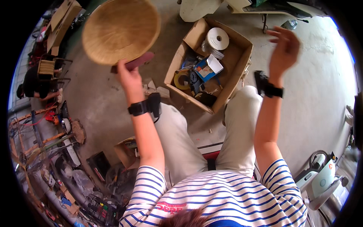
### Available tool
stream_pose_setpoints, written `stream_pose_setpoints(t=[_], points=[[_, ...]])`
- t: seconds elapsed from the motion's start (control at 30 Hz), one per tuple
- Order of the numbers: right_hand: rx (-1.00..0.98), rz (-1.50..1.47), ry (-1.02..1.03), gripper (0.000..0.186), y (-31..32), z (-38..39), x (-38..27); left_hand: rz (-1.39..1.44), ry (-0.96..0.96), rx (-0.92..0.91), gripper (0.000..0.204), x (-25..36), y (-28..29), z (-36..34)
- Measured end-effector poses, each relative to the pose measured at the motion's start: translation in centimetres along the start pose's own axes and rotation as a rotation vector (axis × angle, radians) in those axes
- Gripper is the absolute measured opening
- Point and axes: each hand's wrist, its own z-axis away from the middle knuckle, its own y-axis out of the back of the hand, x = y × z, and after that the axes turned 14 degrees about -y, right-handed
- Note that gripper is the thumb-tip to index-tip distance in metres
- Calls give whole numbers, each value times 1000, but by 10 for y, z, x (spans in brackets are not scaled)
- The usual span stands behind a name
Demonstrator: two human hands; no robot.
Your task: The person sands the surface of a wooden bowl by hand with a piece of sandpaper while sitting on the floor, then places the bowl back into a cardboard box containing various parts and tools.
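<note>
A round, tan woven straw hat (121,30) is held up at the upper left, its lower rim in my left hand (129,77). The fingers of that hand are closed at the rim. A maroon piece (140,61) runs along the rim beside the fingers; whether it is part of the hat I cannot tell. My right hand (285,51) is raised in the air at the upper right, slightly blurred, with fingers apart and nothing in them. Between the hands, on the floor, stands an open cardboard box (236,81) of mixed items.
The box holds a white roll (218,38), a blue carton (206,72), a yellow ring-shaped roll (181,80) and dark items. A scooter (242,4) stands beyond. Clutter lines the left side, near a seated person (36,81). A white-and-grey machine (321,181) stands at lower right.
</note>
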Motion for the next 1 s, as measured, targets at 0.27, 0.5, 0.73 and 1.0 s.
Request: stream_pose_setpoints(t=[0.27,0.5,0.73,1.0], points=[[165,-159,-230,17,138,47,-107,-47,-17,-39,33,141,35,81],[-253,-810,-1208,22,129,154,-127,-29,330,1,34,105,42,209],[-729,-739,-1355,45,123,202,-100,-4,500,-508,32,78,-14,269],[-616,-470,-1410,40,128,227,-85,-150,608,-475,28,15,42,292]])
